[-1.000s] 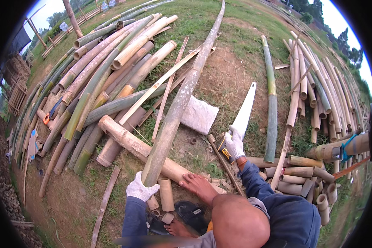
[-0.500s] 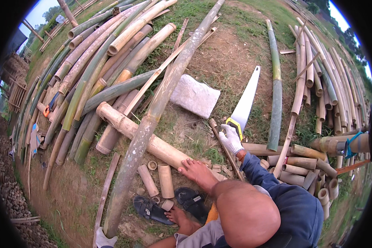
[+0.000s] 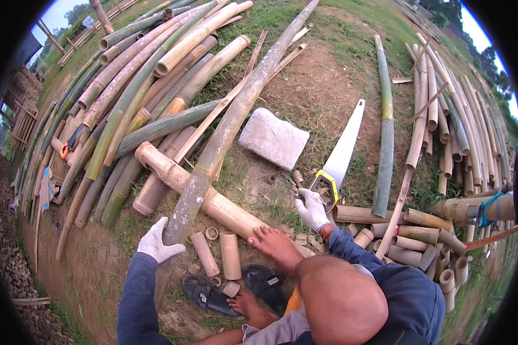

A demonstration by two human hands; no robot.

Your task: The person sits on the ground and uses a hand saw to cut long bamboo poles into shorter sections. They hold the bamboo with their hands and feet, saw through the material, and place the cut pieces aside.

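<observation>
My left hand (image 3: pixel 158 241), in a white glove, has its thumb and fingers spread beside the near end of a long mottled bamboo pole (image 3: pixel 236 132). Whether it touches the pole is unclear. That pole lies across a thick pale bamboo piece (image 3: pixel 227 213), on which my bare foot (image 3: pixel 277 248) rests. My right hand (image 3: pixel 312 211), also gloved, is at the rear of a handsaw (image 3: pixel 342 149) with a yellow and black handle. No fingers show through the handle's loop, so the hand looks loose from it. The blade points away from me.
A pale stone block (image 3: pixel 273 139) lies ahead. Bamboo poles (image 3: pixel 138 86) are heaped at left; more poles (image 3: pixel 466 103) and short cut pieces (image 3: pixel 420 230) lie at right. Sandals (image 3: pixel 210 294) and small bamboo sections (image 3: pixel 230 256) are near my feet.
My left hand has come forward from the lower edge, and the pole's near end now lies farther from me. My right hand has slid back from the saw handle; the saw has hardly moved.
</observation>
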